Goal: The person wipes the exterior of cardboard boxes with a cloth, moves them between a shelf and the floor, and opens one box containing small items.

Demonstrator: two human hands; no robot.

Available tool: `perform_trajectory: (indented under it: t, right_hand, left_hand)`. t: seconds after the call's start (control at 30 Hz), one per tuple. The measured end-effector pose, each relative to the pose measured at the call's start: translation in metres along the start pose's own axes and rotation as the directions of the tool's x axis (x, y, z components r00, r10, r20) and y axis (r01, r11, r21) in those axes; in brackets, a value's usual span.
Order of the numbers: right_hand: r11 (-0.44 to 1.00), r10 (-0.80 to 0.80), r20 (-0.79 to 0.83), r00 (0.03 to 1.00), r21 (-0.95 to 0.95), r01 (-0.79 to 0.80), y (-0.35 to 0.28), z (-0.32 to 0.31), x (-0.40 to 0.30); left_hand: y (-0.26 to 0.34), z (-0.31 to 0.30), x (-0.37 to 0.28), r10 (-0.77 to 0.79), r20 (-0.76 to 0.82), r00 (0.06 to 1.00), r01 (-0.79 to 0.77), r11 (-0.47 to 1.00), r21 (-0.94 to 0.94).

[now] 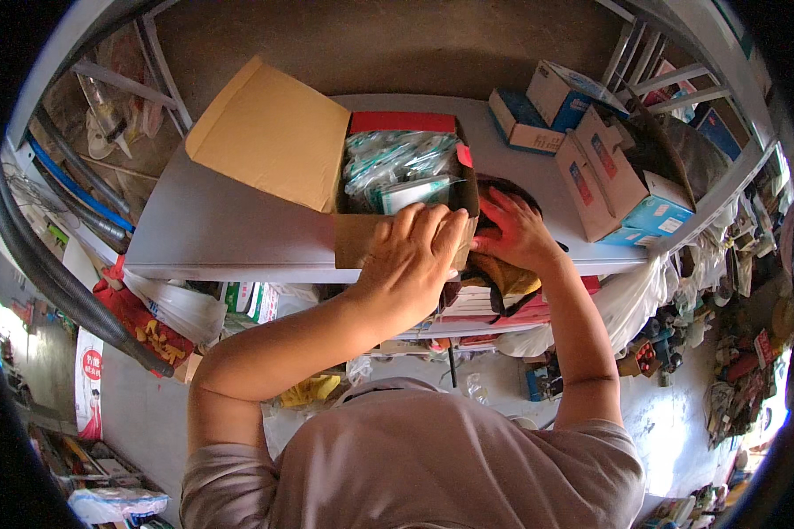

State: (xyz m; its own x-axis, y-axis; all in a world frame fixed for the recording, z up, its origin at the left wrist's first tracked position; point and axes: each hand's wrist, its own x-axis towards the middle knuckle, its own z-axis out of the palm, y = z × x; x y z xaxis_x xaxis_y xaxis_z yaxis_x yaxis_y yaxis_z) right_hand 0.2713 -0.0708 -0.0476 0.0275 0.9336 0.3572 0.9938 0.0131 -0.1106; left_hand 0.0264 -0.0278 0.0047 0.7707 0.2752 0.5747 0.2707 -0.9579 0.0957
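Note:
An open cardboard box (403, 239) stands near the front edge of the shelf, its large brown lid (274, 135) folded out to the left. Inside lie several clear plastic packets (397, 162) with green and white contents. My left hand (410, 254) grips the near wall of the box, with its fingers bent over the rim. Just right of the box, my right hand (516, 228) rests palm down with its fingers spread on a dark item (529, 193). Its thumb is close to the box's side; what lies under the palm is hidden. A yellow and black item (517, 281) hangs below that hand.
The grey shelf (218, 228) carries blue-and-white cartons (566, 96) and an open carton (609, 178) on the right. Metal frame posts rise at both sides. Black corrugated hoses (59, 291) and a red bag (142, 321) are at left. Goods fill a lower shelf.

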Motion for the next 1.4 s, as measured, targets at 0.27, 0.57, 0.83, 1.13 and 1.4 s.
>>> perform_trajectory:
  t: [0.27,0.57,0.83,1.13,1.4]
  right_hand:
    - [1.000,0.012,-0.054,0.998,0.003,-0.012,0.004,0.007,-0.003]
    - [0.988,0.116,-0.003,0.993,0.099,-0.116,-0.011,0.003,0.001]
    - [0.987,0.052,-0.150,0.987,0.159,-0.027,-0.011,0.007,-0.005]
    - [0.709,0.306,-0.258,0.916,0.704,-0.038,-0.050,0.006,0.009]
    - [0.418,0.587,-0.381,0.714,0.898,0.136,-0.174,0.064,0.074]
  left_hand:
    - [-0.077,-0.060,-0.034,-0.128,0.169,0.977,0.097,0.979,0.182]
    - [-0.075,-0.085,-0.031,-0.260,-0.125,0.957,0.258,0.966,-0.031]
    - [-0.045,-0.021,-0.005,-0.088,-0.056,0.995,0.099,0.964,0.245]
    - [-0.085,-0.043,-0.058,-0.241,-0.119,0.963,0.239,0.970,-0.033]
    - [-0.098,-0.035,-0.056,-0.215,-0.125,0.969,0.199,0.971,-0.130]
